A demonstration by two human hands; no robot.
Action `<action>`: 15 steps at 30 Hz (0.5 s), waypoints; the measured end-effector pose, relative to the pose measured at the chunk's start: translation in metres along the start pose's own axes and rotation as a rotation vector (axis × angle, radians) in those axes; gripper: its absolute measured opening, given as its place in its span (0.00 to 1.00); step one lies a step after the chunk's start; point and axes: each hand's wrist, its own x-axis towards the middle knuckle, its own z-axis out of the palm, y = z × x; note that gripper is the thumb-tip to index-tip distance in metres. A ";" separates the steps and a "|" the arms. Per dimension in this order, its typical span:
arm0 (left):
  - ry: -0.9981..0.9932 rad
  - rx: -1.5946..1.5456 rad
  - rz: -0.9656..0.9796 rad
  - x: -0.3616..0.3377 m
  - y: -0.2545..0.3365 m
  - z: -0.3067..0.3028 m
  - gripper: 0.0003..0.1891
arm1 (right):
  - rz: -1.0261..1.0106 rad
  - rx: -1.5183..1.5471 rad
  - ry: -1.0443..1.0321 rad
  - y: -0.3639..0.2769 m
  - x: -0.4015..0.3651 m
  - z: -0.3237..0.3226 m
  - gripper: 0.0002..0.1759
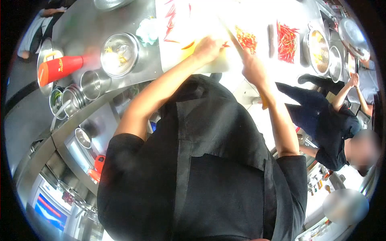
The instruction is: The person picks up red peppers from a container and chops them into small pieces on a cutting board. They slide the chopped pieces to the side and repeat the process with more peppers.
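Observation:
On the white cutting board, my left hand is closed, its fingers pressed on a red chili. My right hand is wrapped round the handle of a knife, whose blade points up and left between my hands. Chopped red chili pieces lie just right of the blade. Several whole red chilies are spread at the board's upper left. Another chili, orange-red, lies left of my left hand. Glare washes out the middle of the board.
A tray of red chilies and a metal bowl stand at right. At left are a steel bowl, a red bottle and a steel cup. A person in dark clothes is at right.

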 end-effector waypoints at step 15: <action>-0.095 0.022 -0.077 0.004 0.005 -0.008 0.06 | -0.131 -0.471 0.239 0.008 0.017 0.055 0.11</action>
